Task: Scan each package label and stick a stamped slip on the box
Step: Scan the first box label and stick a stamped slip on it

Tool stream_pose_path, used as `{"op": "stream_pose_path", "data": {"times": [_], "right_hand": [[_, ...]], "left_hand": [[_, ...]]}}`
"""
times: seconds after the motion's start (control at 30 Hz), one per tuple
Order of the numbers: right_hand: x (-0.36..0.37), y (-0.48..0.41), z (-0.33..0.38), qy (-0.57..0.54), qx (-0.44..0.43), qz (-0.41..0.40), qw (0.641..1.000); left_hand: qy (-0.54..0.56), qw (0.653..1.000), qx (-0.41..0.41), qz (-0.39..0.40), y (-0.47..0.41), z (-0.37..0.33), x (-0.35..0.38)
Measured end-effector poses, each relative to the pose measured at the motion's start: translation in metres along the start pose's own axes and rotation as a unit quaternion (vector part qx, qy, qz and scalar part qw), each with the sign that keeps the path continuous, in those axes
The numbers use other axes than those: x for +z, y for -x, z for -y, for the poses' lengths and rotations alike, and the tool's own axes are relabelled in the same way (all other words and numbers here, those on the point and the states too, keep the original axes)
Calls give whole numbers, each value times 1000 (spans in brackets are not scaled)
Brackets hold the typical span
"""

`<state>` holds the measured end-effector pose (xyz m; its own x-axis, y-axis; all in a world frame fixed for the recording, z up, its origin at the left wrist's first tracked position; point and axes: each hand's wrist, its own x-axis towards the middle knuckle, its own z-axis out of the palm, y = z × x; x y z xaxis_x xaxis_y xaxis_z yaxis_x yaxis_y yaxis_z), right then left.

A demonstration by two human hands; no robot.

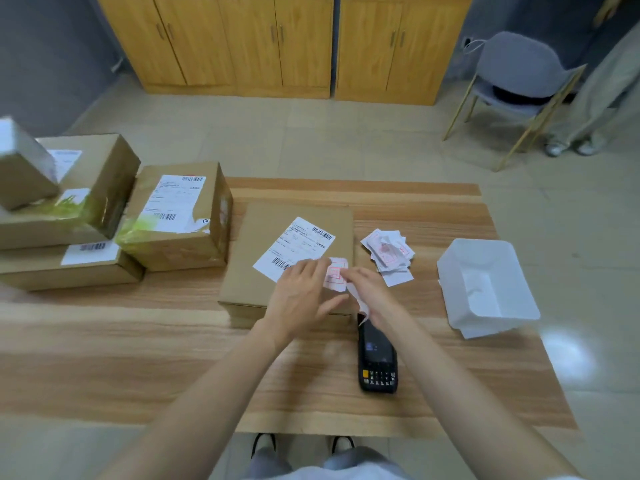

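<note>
A flat cardboard box (263, 237) lay at the middle of the wooden surface (138, 341), its top facing up and a white shipping label (298, 245) stuck aslant across it. At the label's near corner sat a small stamped slip (336, 274) with a red frame printed on it, lying on the box top between the two hands. The left hand (299, 292) was spread wide, fingers straight and pressed flat over the label's lower edge and the slip's left side. The right hand (367, 289) reached in from the other side, its fingertips touching the slip's right edge. A curl of white paper strip (360, 304) hung from under that hand, but motion blur hid whether the fingers pinched it, so its grip could not be told.

Just beside the box to the right lay a loose pile of stamped slips (389, 252). A black handheld scanner (377, 355) rested screen-up on the surface, near the box's front right corner and under the right wrist. Farther right stood a white plastic bin (485, 289), near the surface's edge. On the left, several taped cartons (180, 216) were stacked together, each with a barcode label. Beyond the surface, yellow wooden cabinets (242, 39) lined the wall, and a grey chair (519, 81) stood on the tiled floor.
</note>
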<state>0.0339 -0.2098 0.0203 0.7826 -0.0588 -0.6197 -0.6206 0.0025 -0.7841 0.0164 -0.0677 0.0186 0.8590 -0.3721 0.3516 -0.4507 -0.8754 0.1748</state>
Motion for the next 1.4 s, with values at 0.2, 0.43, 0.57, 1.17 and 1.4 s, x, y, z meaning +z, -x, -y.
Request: {"op": "stream_pose_path", "data": {"times": [0.2, 0.43, 0.57, 1.17, 1.4], "right_hand": [[-4, -14, -6, 74, -38, 1, 997], [0, -22, -18, 187, -79, -56, 978], [2, -23, -17, 382, -171, -111, 901], [-12, -40, -34, 285, -126, -82, 947], [-44, -36, -40, 213, -135, -88, 964]], "left_hand": [[353, 872, -322, 109, -4, 16, -2], [394, 833, -353, 160, -6, 20, 8], [329, 868, -334, 165, -6, 20, 16], [-21, 961, 13, 275, -6, 3, 32], [-62, 947, -55, 310, 20, -18, 62]]}}
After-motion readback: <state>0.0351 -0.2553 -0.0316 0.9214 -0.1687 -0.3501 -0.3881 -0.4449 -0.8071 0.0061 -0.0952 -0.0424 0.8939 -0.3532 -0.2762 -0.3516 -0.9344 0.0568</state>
